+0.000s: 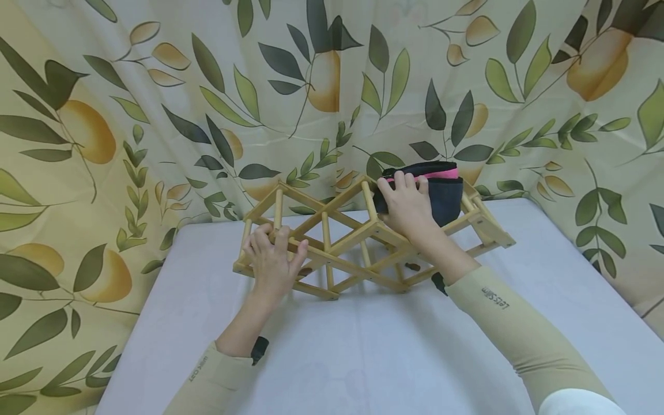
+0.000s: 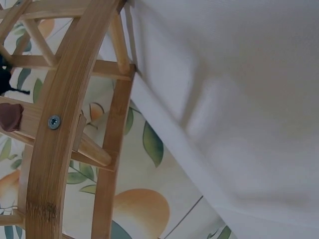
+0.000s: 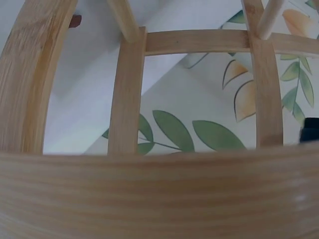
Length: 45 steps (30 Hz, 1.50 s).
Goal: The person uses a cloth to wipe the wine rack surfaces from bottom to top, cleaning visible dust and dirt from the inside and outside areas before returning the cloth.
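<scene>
A light wooden lattice rack of crossed slats and round dowels stands on the table. At its left end my left hand grips the frame, fingers curled over the upper bar and thumb spread to the right. A dark navy pouch with a pink inner edge sits in the top of the rack's right part. My right hand holds it, fingers bent over its top edge. Slats of the rack fill the left side of the left wrist view, and a broad wooden bar crosses the right wrist view. Neither wrist view shows the fingers.
A white cloth covers the table, whose back edge runs close behind the rack. Beyond it hangs a curtain printed with fruit and leaves. A small brown piece shows low among the right slats.
</scene>
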Available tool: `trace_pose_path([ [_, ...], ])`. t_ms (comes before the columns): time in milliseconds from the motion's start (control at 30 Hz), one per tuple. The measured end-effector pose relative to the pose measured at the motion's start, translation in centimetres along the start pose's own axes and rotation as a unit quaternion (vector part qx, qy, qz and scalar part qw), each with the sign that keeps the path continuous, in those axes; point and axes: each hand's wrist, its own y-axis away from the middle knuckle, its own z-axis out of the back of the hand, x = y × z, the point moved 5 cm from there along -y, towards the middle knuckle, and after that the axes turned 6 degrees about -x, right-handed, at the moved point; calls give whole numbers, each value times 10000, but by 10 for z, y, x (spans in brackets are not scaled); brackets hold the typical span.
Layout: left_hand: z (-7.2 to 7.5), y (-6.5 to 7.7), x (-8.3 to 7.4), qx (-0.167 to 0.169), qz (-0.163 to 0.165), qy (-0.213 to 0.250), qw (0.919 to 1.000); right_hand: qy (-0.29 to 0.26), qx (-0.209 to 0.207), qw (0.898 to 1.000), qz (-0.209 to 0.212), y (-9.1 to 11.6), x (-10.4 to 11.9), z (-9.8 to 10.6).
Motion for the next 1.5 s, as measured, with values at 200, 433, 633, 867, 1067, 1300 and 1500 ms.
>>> trace_pose_path([
  [200, -2, 0, 1, 27, -3, 26, 10000, 10, 240, 9994, -236, 2, -5, -3],
  [433, -2, -1, 0, -23, -32, 28, 10000, -328, -644, 9959, 544, 2, 2, 3],
  [633, -2, -2, 0, -22, -62, 40, 10000, -383, -956, 9921, 722, 0, 6, 7],
  [867, -2, -2, 1, -43, -49, 1, 10000, -124, 91, 9999, -51, -1, -2, 0],
  [1067, -2, -2, -1, -13, -46, -56, 10000, -107, 216, 9996, -156, 0, -5, -2],
  [1300, 0, -1, 1, -4, 43, -164, 9999, -432, -1238, 9867, 964, 1, 9, 9],
  [1500, -1, 0, 2, -7, 16, -184, 9998, -362, -1219, 9887, 788, 1, 8, 8],
])
